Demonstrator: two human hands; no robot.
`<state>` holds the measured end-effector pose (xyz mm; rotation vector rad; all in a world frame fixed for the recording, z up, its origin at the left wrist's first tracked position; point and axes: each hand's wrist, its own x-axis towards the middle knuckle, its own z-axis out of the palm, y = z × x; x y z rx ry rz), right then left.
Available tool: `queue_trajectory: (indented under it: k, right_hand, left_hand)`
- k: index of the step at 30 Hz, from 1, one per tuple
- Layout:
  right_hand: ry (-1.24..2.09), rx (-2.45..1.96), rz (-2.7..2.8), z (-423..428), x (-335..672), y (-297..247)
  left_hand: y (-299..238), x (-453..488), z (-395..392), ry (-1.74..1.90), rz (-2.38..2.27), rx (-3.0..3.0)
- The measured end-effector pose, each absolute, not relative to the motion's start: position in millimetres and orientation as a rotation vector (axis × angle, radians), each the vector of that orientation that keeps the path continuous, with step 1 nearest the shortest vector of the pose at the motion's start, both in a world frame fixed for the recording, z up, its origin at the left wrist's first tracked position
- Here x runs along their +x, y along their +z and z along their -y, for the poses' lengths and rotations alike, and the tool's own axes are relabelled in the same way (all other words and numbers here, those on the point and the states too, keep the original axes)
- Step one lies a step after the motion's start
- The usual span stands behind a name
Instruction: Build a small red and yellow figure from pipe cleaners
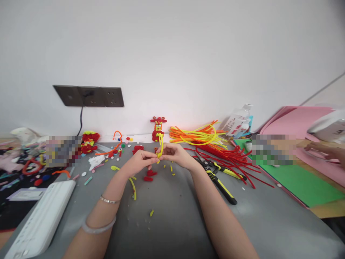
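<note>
Over the middle of the grey table, my left hand [142, 159] and my right hand [172, 154] meet fingertip to fingertip. Both pinch a bent yellow pipe cleaner [161, 144], which rises in a loop above the fingers. Just behind it, against the wall, stands a red and yellow pipe-cleaner figure [158, 130] with eyes and a wide red headpiece. Small red pieces [149, 175] lie below my left hand. A curved yellow pipe cleaner [133, 187] rests beside my left wrist, and short yellow offcuts [172, 169] are scattered near my right hand.
Yellow and orange pipe cleaners [194, 136] and red ones [229, 154] lie right of centre, beside black-yellow pliers [221, 187]. A plastic bottle [238, 120] leans behind. Green sheets [304, 183] and another person's hand [323, 151] are far right. At left are a white case [43, 216] and another red figure [89, 143].
</note>
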<state>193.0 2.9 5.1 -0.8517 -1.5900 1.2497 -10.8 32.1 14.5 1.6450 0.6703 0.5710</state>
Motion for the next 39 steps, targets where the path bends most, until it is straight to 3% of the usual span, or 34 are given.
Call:
queue_trajectory:
  k: [12, 27, 39]
  right_hand:
    - [1.208, -0.847, 1.416, -3.9, 183.0, 14.0]
    - [1.343, -0.794, 1.13, -8.5, 179.8, 7.4]
    - [1.299, -0.791, 1.218, -10.5, 184.6, 7.0]
  left_hand:
    - [5.9, 2.3, -30.6, 0.808, -0.695, 1.133]
    - [2.5, 4.6, -32.7, 1.034, -0.711, 1.232]
    - [5.9, 4.1, -29.7, 0.861, -0.636, 1.194]
